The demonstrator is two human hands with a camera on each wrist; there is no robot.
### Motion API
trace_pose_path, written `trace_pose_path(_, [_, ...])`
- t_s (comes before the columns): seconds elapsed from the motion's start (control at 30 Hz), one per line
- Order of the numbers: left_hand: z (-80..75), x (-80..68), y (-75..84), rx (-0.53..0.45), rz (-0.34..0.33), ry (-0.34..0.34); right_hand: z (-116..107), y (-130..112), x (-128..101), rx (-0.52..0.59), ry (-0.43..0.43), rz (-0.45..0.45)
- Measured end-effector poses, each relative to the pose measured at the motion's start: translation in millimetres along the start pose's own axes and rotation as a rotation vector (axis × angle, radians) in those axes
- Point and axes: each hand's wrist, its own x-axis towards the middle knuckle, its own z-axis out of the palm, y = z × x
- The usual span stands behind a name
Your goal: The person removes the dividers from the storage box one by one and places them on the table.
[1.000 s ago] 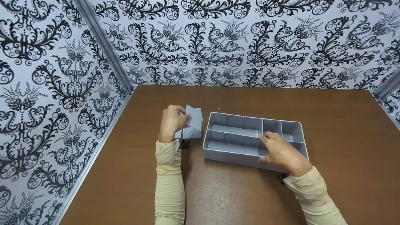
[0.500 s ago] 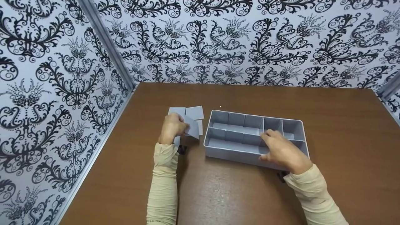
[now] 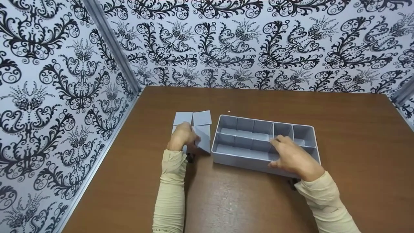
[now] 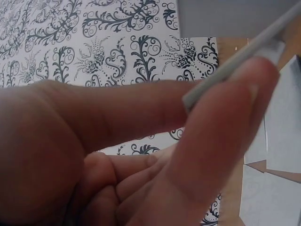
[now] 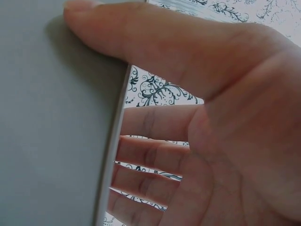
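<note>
My left hand [image 3: 182, 136] pinches a thin grey divider panel [image 3: 203, 138] between thumb and fingers, to the left of a grey organizer box [image 3: 241, 162]. The panel leans at a slant over other flat pieces; its edge shows between the fingertips in the left wrist view. My right hand [image 3: 293, 159] holds the front wall of the box, thumb outside and fingers reaching over the rim to the inside. In the right wrist view the box wall [image 5: 56, 141] lies under the thumb. Upright dividers split the box lengthwise and crosswise into compartments.
Flat grey panels, among them a back left panel [image 3: 183, 117] and a back right panel [image 3: 202, 117], lie on the brown table [image 3: 226, 200] around the left hand. A patterned wall [image 3: 242, 42] rises behind the table, and a second stands at the left.
The left hand has lowered the tilted divider panel and shifted it slightly toward the person, uncovering more flat panels behind. The right hand keeps its hold on the box.
</note>
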Motion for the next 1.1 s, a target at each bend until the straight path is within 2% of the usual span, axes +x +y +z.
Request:
trace_pose_path(0.27, [1.4, -0.3, -3.1, 0.017, -0.017, -0.067, -1.5, 0.1, 0.2, -0.003, -0.002, 0.003])
trace_pose_path(0.37, [0.4, -0.5, -5.1, 0.061, -0.043, -0.085, -1.7, -0.2, 0.7, 0.003, -0.013, 0.01])
trace_pose_path(0.57, [3.0, 2.2, -14.2, 0.121, -0.134, -0.105, 0.2, 1.2, 0.8, 0.006, -0.008, 0.004])
trace_pose_path(0.7, [4.1, 3.7, -17.9, 0.14, -0.222, -0.124, 0.7, 1.7, 0.8, 0.004, -0.008, 0.004])
trace_pose_path(0.8, [4.6, 4.2, -18.8, 0.153, -0.257, -0.115, 0.6, 1.9, 0.9, 0.001, -0.008, 0.004])
trace_pose_path(1.1, [3.4, 3.8, -19.0, 0.211, -0.252, -0.095, 0.2, 3.3, 1.3, -0.012, -0.011, -0.023])
